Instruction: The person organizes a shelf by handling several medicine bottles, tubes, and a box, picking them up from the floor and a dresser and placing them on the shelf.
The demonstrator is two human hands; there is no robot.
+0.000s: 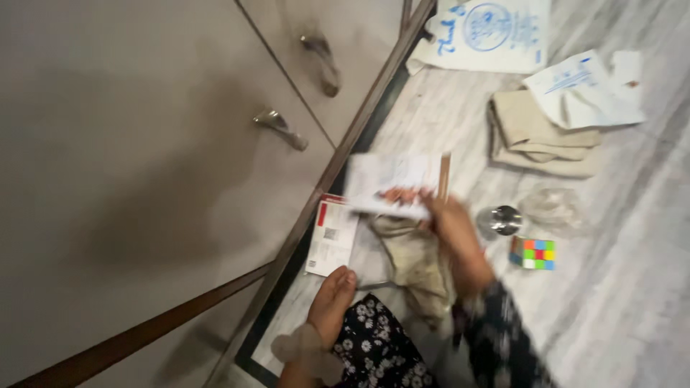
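Note:
My right hand (pixel 447 224) is blurred with motion and grips a white printed paper (pixel 388 183) by its lower edge, holding it above the marble floor. A thin brown strip (pixel 444 176) shows behind the paper. Under that hand lies a crumpled beige cloth (pixel 417 269). My left hand (pixel 332 298) rests low on the floor beside a white leaflet with a red corner (pixel 332 237); nothing shows in it, and its fingers are too blurred to read. Dark floral sleeves (pixel 377 352) cover both arms.
Grey cupboard doors with metal handles (pixel 282 129) fill the left. On the floor lie a colour puzzle cube (pixel 532 253), a shiny round metal object (pixel 501 220), crumpled clear plastic (pixel 552 207), folded beige cloth (pixel 539 140) and white printed bags (pixel 492 32).

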